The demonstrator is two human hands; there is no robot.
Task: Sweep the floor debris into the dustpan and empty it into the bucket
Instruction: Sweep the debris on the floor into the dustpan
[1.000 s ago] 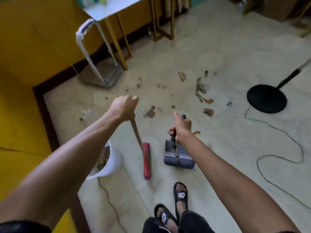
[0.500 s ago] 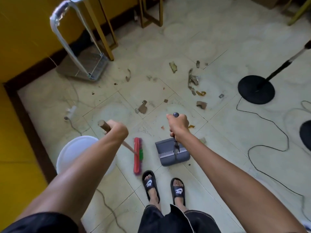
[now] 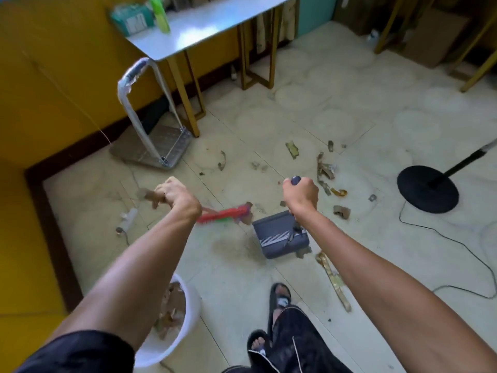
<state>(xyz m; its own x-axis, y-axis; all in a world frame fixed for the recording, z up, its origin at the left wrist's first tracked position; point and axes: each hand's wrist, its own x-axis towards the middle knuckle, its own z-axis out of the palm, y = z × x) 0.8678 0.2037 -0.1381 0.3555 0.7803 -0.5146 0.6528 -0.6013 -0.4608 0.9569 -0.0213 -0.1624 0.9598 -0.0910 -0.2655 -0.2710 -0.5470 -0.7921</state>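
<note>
Mid-floor: left hand (image 3: 172, 196) fisted on broom (image 3: 228, 212), right hand (image 3: 301, 195) fisted on dustpan (image 3: 277, 234) handle. Keep pan lip flat; sweep scraps (image 3: 326, 170) nearward with short strokes.

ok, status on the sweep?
Left hand grips broom, right hand grips dustpan handle. Debris still scattered beyond pan; bucket part full. Cable on floor, right.

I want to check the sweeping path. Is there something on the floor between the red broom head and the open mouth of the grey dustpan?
Nothing solid blocks it. Between the broom head and the dustpan lie only a debris scrap and a patch of dust, which are what must be swept in.
</note>
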